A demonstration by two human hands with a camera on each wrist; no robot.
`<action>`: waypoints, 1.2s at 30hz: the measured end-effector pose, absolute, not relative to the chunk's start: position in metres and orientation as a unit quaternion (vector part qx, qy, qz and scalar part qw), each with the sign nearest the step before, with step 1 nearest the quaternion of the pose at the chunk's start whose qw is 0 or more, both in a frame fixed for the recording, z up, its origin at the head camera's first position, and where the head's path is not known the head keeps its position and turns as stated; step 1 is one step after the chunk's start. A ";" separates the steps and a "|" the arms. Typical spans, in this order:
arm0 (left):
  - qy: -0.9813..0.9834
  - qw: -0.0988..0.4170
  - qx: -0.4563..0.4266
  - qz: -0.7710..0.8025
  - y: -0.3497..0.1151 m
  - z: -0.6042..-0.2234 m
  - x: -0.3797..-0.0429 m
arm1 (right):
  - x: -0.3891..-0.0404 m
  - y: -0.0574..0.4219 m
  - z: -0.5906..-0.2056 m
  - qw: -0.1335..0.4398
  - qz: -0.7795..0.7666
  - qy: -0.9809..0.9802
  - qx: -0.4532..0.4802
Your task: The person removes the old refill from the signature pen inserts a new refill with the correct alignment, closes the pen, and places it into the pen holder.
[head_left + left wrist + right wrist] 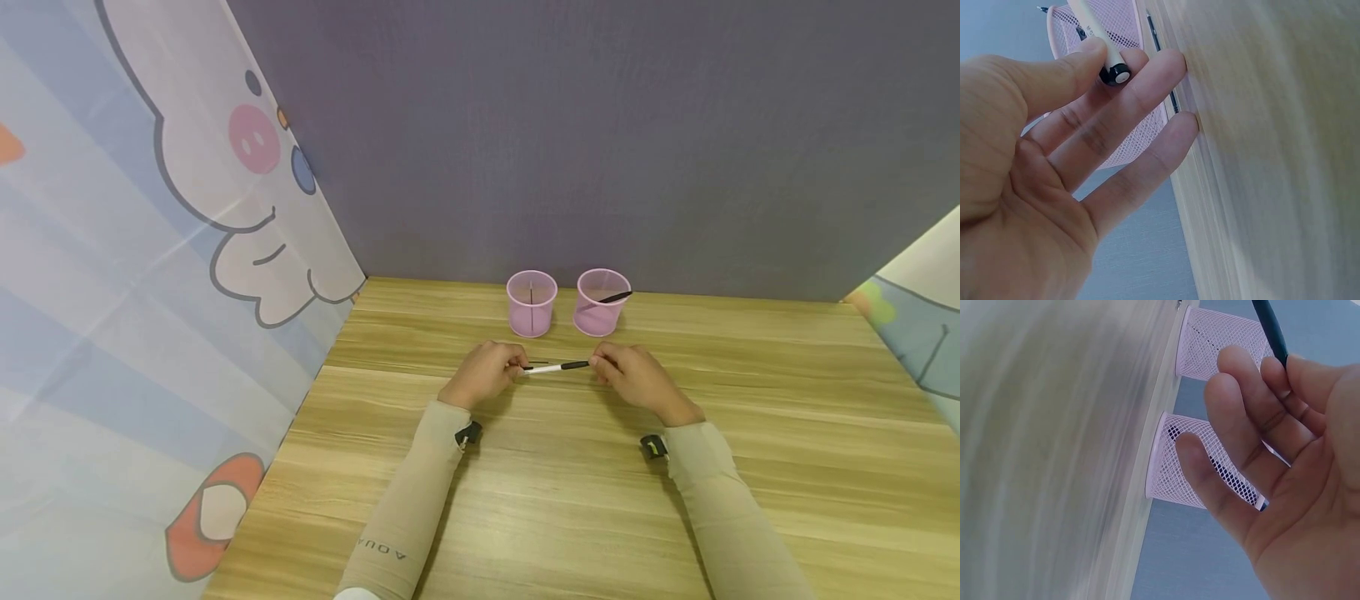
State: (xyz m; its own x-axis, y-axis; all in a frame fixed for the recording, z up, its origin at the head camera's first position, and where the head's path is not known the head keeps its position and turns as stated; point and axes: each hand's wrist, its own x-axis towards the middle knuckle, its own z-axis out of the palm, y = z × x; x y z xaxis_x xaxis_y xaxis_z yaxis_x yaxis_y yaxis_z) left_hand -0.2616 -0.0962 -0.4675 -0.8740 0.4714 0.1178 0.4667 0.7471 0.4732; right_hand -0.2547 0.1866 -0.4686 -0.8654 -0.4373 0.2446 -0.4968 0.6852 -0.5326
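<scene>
Both hands hold one pen (551,368) crosswise above the table, in front of two pink mesh cups. My left hand (483,372) pinches its white end between thumb and index finger; the left wrist view shows a black tip on this white barrel (1092,28). My right hand (637,379) pinches the black end (1270,328) with thumb and index finger, the other fingers loosely spread. Just behind the pen, a thin dark stick like a refill (538,362) lies on the wood, near the left fingertips in the left wrist view.
The left pink cup (517,321) holds a thin dark stick (532,310) standing upright. In the right pink cup (592,323) a black pen (615,297) leans over the rim. A grey panel (600,150) rises behind the wooden table (570,500); a printed curtain (150,333) hangs at left.
</scene>
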 end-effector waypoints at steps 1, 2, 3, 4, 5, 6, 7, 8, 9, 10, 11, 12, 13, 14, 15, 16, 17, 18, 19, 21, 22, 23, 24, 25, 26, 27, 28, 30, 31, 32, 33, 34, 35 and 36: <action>0.935 0.005 0.251 0.253 -0.096 -0.467 -0.262 | -0.255 0.186 -0.469 0.049 0.304 -0.917 0.254; 0.934 0.005 0.250 0.253 -0.096 -0.467 -0.262 | -0.255 0.186 -0.469 0.049 0.303 -0.917 0.253; 0.934 0.005 0.250 0.254 -0.096 -0.467 -0.262 | -0.255 0.186 -0.469 0.048 0.303 -0.918 0.253; 0.934 0.005 0.250 0.254 -0.096 -0.468 -0.262 | -0.255 0.186 -0.469 0.049 0.301 -0.918 0.253; 0.934 0.005 0.250 0.254 -0.096 -0.468 -0.262 | -0.255 0.186 -0.469 0.050 0.300 -0.918 0.253; 0.934 0.004 0.250 0.254 -0.096 -0.468 -0.262 | -0.254 0.186 -0.469 0.050 0.298 -0.919 0.254; 0.934 0.004 0.251 0.254 -0.096 -0.468 -0.262 | -0.254 0.186 -0.469 0.050 0.297 -0.919 0.254; 0.934 0.003 0.251 0.253 -0.096 -0.468 -0.262 | -0.254 0.186 -0.469 0.050 0.296 -0.919 0.255; 0.934 0.003 0.252 0.253 -0.096 -0.468 -0.262 | -0.254 0.186 -0.469 0.050 0.295 -0.919 0.255; 0.934 0.003 0.252 0.253 -0.096 -0.468 -0.262 | -0.254 0.186 -0.469 0.050 0.294 -0.920 0.255; 0.934 0.003 0.253 0.253 -0.096 -0.468 -0.262 | -0.254 0.186 -0.469 0.050 0.293 -0.920 0.255; 0.934 0.002 0.253 0.253 -0.096 -0.468 -0.262 | -0.254 0.186 -0.469 0.050 0.293 -0.920 0.255; 0.934 0.002 0.254 0.253 -0.096 -0.468 -0.262 | -0.254 0.186 -0.469 0.049 0.293 -0.920 0.255; 0.934 0.002 0.254 0.252 -0.096 -0.468 -0.262 | -0.254 0.186 -0.469 0.049 0.293 -0.920 0.254; 0.934 0.002 0.255 0.252 -0.096 -0.468 -0.262 | -0.254 0.186 -0.469 0.049 0.293 -0.921 0.253; 0.934 0.002 0.255 0.252 -0.096 -0.468 -0.262 | -0.254 0.186 -0.469 0.049 0.292 -0.921 0.253; 0.933 0.002 0.255 0.252 -0.096 -0.468 -0.262 | -0.254 0.186 -0.469 0.050 0.292 -0.921 0.253; 0.933 0.002 0.255 0.253 -0.096 -0.468 -0.262 | -0.254 0.186 -0.469 0.050 0.292 -0.921 0.253; 0.933 0.002 0.255 0.252 -0.096 -0.468 -0.262 | -0.254 0.186 -0.470 0.050 0.291 -0.921 0.253; 0.934 0.003 0.254 0.253 -0.096 -0.468 -0.262 | -0.254 0.186 -0.469 0.051 0.292 -0.921 0.254; 0.934 0.004 0.253 0.254 -0.096 -0.468 -0.262 | -0.254 0.186 -0.469 0.052 0.292 -0.920 0.255; 0.933 0.005 0.253 0.254 -0.096 -0.468 -0.262 | -0.254 0.186 -0.469 0.053 0.293 -0.920 0.255; 0.933 0.006 0.252 0.255 -0.096 -0.468 -0.262 | -0.253 0.186 -0.469 0.053 0.294 -0.920 0.254; 0.933 0.007 0.252 0.256 -0.096 -0.468 -0.262 | -0.253 0.186 -0.469 0.054 0.295 -0.920 0.254; 0.933 0.008 0.253 0.257 -0.096 -0.467 -0.262 | -0.253 0.186 -0.468 0.054 0.296 -0.920 0.253; 0.932 0.009 0.252 0.259 -0.096 -0.467 -0.262 | -0.253 0.186 -0.468 0.055 0.297 -0.920 0.251; 0.932 0.011 0.252 0.261 -0.096 -0.467 -0.261 | -0.253 0.186 -0.468 0.055 0.298 -0.920 0.249; 0.931 0.012 0.253 0.262 -0.096 -0.467 -0.261 | -0.252 0.186 -0.468 0.053 0.299 -0.920 0.246; 0.931 0.012 0.252 0.263 -0.097 -0.467 -0.261 | -0.252 0.186 -0.467 0.051 0.303 -0.920 0.244; 0.931 0.012 0.252 0.264 -0.097 -0.468 -0.261 | -0.251 0.186 -0.467 0.048 0.307 -0.919 0.242; 0.931 0.012 0.252 0.264 -0.097 -0.468 -0.261 | -0.251 0.187 -0.466 0.045 0.312 -0.918 0.242; 0.931 0.012 0.252 0.264 -0.097 -0.468 -0.261 | -0.251 0.187 -0.465 0.042 0.316 -0.917 0.241; 0.931 0.011 0.252 0.263 -0.097 -0.468 -0.261 | -0.251 0.187 -0.465 0.039 0.321 -0.915 0.242; 0.931 0.010 0.251 0.263 -0.097 -0.469 -0.262 | -0.251 0.187 -0.464 0.036 0.325 -0.913 0.244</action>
State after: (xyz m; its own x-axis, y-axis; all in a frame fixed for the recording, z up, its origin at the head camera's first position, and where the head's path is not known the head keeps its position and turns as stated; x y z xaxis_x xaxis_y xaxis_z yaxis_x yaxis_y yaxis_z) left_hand -0.2615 -0.0970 -0.4685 -0.8735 0.4734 0.1135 0.4628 0.7352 0.4953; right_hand -0.2506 0.1871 -0.4640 -0.8785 -0.4221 0.2239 -0.4687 0.6700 -0.5757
